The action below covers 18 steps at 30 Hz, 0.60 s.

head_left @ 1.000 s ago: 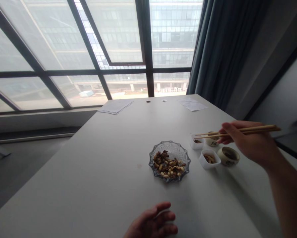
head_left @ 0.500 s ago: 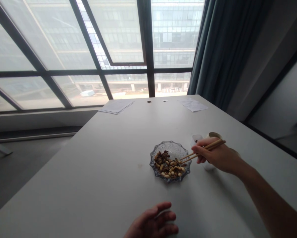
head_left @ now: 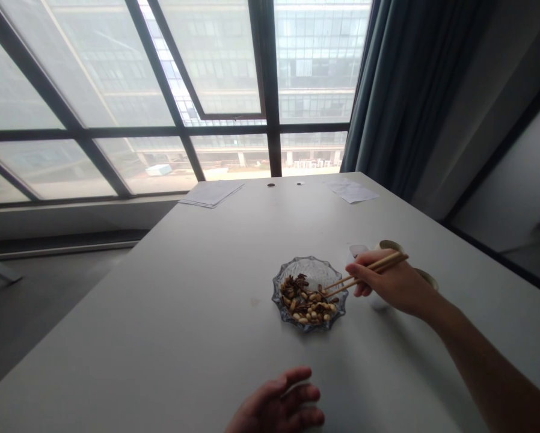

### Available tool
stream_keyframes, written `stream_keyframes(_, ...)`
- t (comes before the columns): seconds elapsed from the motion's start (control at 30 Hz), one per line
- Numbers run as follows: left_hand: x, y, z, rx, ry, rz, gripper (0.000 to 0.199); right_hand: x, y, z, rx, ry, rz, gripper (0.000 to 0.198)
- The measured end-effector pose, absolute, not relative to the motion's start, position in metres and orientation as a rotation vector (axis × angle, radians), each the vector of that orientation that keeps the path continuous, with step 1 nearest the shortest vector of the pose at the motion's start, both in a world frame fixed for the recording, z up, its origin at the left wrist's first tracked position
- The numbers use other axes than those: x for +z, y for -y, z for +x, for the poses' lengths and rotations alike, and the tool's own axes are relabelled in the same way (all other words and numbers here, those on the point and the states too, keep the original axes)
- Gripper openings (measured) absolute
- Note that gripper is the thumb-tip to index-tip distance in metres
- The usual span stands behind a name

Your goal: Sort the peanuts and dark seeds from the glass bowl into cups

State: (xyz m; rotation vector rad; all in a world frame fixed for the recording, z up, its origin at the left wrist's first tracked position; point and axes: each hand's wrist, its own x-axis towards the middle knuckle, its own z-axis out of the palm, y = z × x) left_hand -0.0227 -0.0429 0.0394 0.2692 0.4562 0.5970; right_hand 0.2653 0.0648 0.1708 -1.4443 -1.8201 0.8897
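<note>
A scalloped clear glass bowl [head_left: 312,264] stands on the white table [head_left: 198,300], holding a mix of peanuts [head_left: 314,315] and dark brown elongated pieces [head_left: 292,285]. My right hand [head_left: 387,276], to the right of the bowl, grips a pair of wooden chopsticks [head_left: 382,263]. Their tips reach over the bowl's right rim and down among the pieces; whether they pinch one is too small to tell. Nearer the front edge, my left hand [head_left: 281,400] rests with fingers apart and nothing in it, a little short of the bowl.
Partly hidden behind my right hand are a small white cup [head_left: 356,250] and round paper-like cups [head_left: 391,245]. Paper sheets [head_left: 211,193] lie at the far left of the table, and another sheet [head_left: 353,191] at the far right. Windows and a dark curtain [head_left: 387,90] stand beyond.
My right hand and the chopsticks have shifted slightly left, their tips moving a little further into the bowl. My left hand is in nearly the same place.
</note>
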Motion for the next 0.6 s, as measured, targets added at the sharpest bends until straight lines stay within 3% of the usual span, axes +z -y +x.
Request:
stream_keyframes(0.33, 0.038, 0.041, -0.023, 0.588, -0.463, 0.279, 0.032, 0.179, -0.062, 0.27, 0.839, 1.731, -1.447, 0.042)
stream_keyframes(0.6, 0.041, 0.041, -0.023, 0.581, -0.46, 0.258, 0.033, 0.22, -0.053, 0.328, 0.13, 1.297, -1.716, 0.04)
